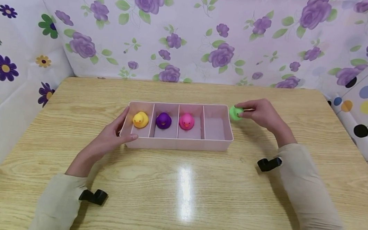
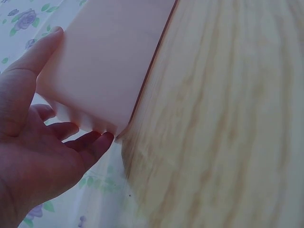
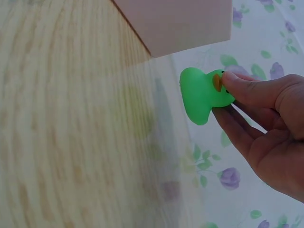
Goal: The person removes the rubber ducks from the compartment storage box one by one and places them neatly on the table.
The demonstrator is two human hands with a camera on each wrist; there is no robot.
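A pale pink divided box [image 1: 176, 144] lies lengthwise on the table. From the left, its compartments hold a yellow rubber duck [image 1: 140, 120], a purple rubber duck [image 1: 163, 121] and a pink rubber duck [image 1: 186, 121]; the rightmost compartment [image 1: 216, 127] has no duck. My left hand [image 1: 111, 135] grips the box's left end, thumb along the front side and fingers against the end wall [image 2: 76, 114]. Just beyond the right end, my right hand [image 1: 260, 113] pinches a green rubber duck [image 3: 197, 95] between thumb and fingers, raised off the table.
The wooden table [image 1: 155, 190] extends around the box and reflects light in front. A floral sheet [image 1: 194, 35] hangs behind its far edge, with patterned sheets at the left and right sides. Small black devices [image 1: 269, 164] sit at both wrists.
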